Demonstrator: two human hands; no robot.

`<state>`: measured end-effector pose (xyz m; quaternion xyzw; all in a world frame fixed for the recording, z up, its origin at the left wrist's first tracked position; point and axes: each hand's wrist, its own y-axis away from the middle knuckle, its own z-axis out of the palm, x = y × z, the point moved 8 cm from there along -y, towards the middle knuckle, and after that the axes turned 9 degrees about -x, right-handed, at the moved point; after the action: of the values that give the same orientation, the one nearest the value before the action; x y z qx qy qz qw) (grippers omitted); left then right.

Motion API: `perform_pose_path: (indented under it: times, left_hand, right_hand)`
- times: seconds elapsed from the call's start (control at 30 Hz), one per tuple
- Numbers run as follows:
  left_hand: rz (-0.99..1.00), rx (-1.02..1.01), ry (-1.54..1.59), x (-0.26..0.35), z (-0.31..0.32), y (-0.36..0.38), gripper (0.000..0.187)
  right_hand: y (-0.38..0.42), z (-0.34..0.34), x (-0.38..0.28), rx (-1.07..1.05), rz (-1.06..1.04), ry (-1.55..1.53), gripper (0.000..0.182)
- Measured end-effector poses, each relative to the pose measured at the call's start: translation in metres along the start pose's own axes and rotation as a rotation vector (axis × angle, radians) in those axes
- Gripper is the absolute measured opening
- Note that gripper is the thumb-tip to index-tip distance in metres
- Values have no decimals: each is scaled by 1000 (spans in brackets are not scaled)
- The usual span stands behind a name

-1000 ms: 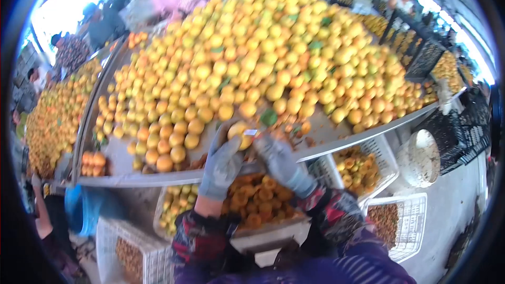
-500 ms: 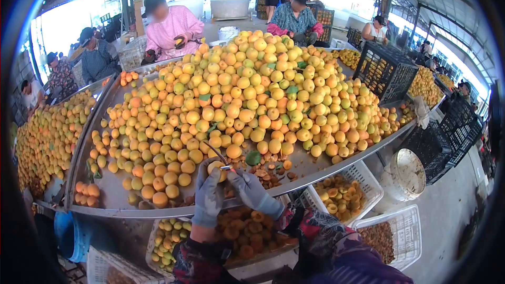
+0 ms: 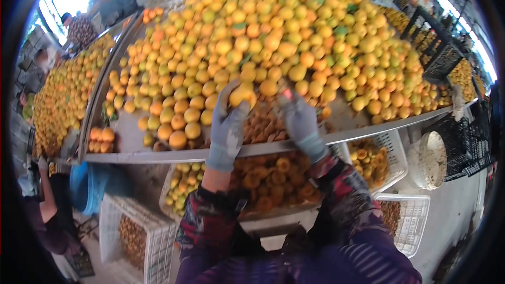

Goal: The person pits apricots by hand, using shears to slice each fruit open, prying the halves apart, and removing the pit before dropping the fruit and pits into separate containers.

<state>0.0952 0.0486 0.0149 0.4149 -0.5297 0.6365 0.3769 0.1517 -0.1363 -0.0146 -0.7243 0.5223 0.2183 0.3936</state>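
My left hand [image 3: 227,126], in a grey-white glove, is closed around a yellow apricot [image 3: 243,95] above the front of the metal sorting table [image 3: 152,156]. To its right, my right hand [image 3: 301,121], gloved too, grips a small knife [image 3: 286,93]; only a blurred reddish part shows, and its blade cannot be made out. The hands are apart. Between and below them lie brownish apricot pits and scraps [image 3: 263,124] on the metal. A large heap of whole apricots [image 3: 284,31] rises just beyond both hands.
Below the table edge stand a crate of halved apricots [image 3: 273,179], a crate of greenish-yellow fruit [image 3: 184,185] and a white crate of pits [image 3: 134,239]. A blue bucket [image 3: 87,186] is at left, a white bucket [image 3: 432,160] at right. Another person's arm [image 3: 46,194] shows at far left.
The view has tipped downward. My hands, together at the apricot before, have separated: the right one with the knife has moved right, while the left keeps hold of an apricot.
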Motion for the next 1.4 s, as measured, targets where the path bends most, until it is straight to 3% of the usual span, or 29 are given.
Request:
perform_pose_path:
  times: [0.07, 0.17, 0.47, 0.67, 0.8, 0.87, 1.0, 1.07, 1.2, 1.27, 1.4]
  left_hand:
    - [-34, -139, 606, -1, 15, -5, 46]
    - [-52, -242, 693, 1, 21, -4, 49]
    - [-10, -278, 635, 9, 22, -1, 53]
    - [-25, -267, 648, 13, 22, 0, 52]
    - [-49, -241, 644, 11, 21, 1, 52]
    - [-58, -187, 692, 10, 20, 0, 54]
    - [-28, -179, 643, 13, 18, 2, 55]
    - [-26, -223, 420, 16, 18, 3, 55]
    - [-21, -248, 386, 22, 26, 4, 52]
    - [-5, -95, 772, 17, 36, 9, 49]
    - [-188, -140, 967, 2, 44, 15, 46]
  right_hand:
    - [6, 4, -18, -298, 74, -806, 40]
    - [23, 3, -47, -440, 24, -833, 41]
    - [37, 3, -57, -509, -119, -814, 34]
    - [41, 10, -53, -599, 12, -869, 24]
    - [41, 8, -59, -570, -13, -798, 27]
    - [45, 11, -57, -602, 123, -876, 29]
    - [48, 19, -50, -532, 86, -827, 30]
    - [46, 24, -39, -438, 11, -661, 32]
    - [46, 22, -41, -492, 26, -658, 36]
    - [46, 21, -38, -422, -29, -688, 36]
    - [44, 20, -39, -384, -39, -642, 33]
